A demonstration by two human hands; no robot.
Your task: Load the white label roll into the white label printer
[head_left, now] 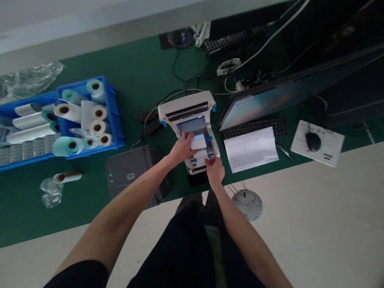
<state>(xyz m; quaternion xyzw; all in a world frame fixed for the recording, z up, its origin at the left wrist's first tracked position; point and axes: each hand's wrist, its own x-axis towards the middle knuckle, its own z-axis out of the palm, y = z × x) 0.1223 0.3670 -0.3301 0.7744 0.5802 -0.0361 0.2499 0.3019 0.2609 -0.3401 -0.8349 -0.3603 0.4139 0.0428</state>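
A white label printer (192, 110) with blue tabs stands open on the green table (138, 76), its lid tilted back. A white label roll (198, 141) sits in its bay. My left hand (181, 149) is curled around the roll's left side. At the printer's front edge my right hand (215, 169) pinches the strip of label paper (200, 154) that leads off the roll.
Blue bins (115, 120) at the left hold several label rolls. A grey printer (135, 174) sits beside the white one. To the right are a keyboard (255, 127), a printed sheet (251, 149), a pen (285, 152), a mouse (313, 141) on its pad and a tilted monitor (288, 96). Cables run behind.
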